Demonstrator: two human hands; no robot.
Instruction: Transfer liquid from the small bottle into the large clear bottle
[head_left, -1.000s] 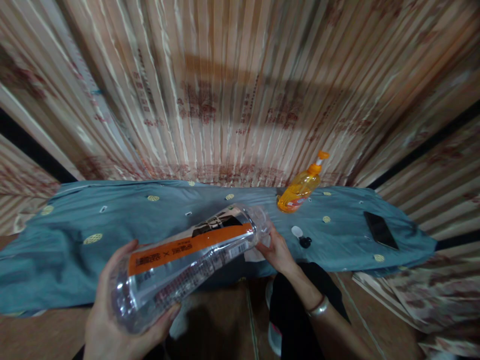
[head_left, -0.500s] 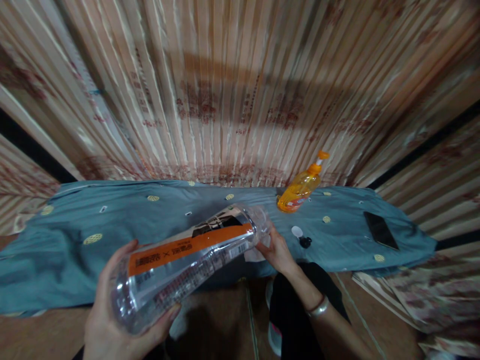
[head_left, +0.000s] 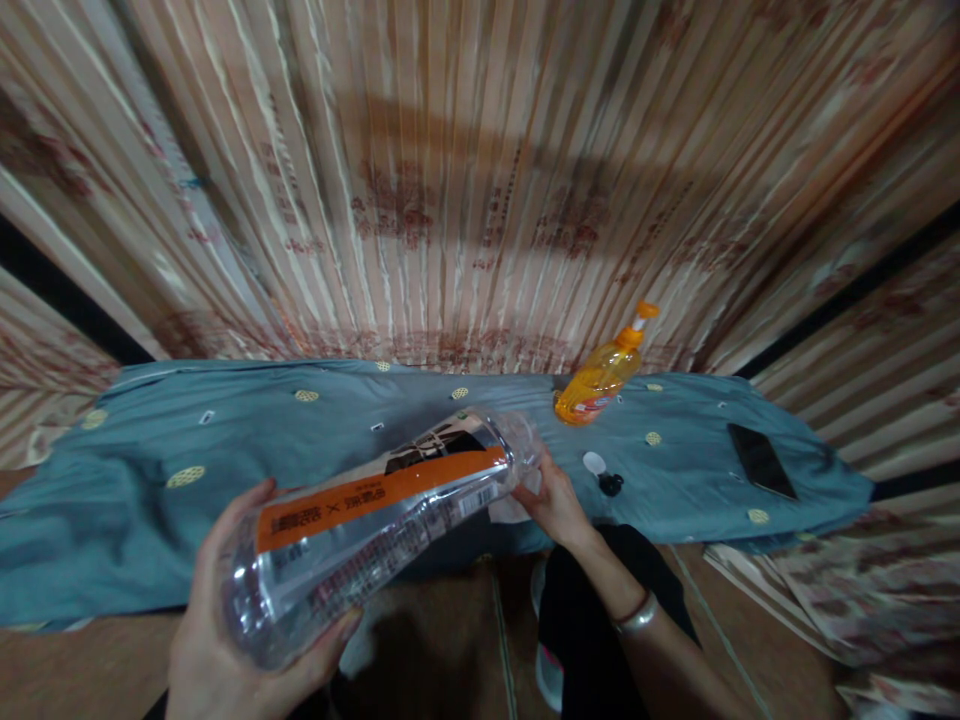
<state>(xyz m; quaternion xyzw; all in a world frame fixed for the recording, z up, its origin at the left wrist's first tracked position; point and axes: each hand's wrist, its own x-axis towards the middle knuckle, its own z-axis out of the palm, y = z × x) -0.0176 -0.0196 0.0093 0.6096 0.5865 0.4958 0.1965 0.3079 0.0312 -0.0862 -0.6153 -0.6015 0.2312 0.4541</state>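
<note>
A large clear plastic bottle (head_left: 375, 520) with an orange and black label lies tilted in front of me, base towards me, neck pointing away. My left hand (head_left: 225, 640) cups its base from below. Under the bottle's neck, my right hand (head_left: 555, 505) has its fingers on a crumpled white cloth or tissue (head_left: 510, 505). An orange pump bottle of soap (head_left: 604, 372) leans on the teal cloth (head_left: 225, 450) beyond my right hand.
A small white cap (head_left: 594, 462) and a black cap (head_left: 611, 485) lie on the teal cloth near my right hand. A black phone (head_left: 761, 460) rests at the cloth's right end. Striped patterned curtains (head_left: 465, 180) hang behind. A silver bracelet (head_left: 636, 615) circles my right wrist.
</note>
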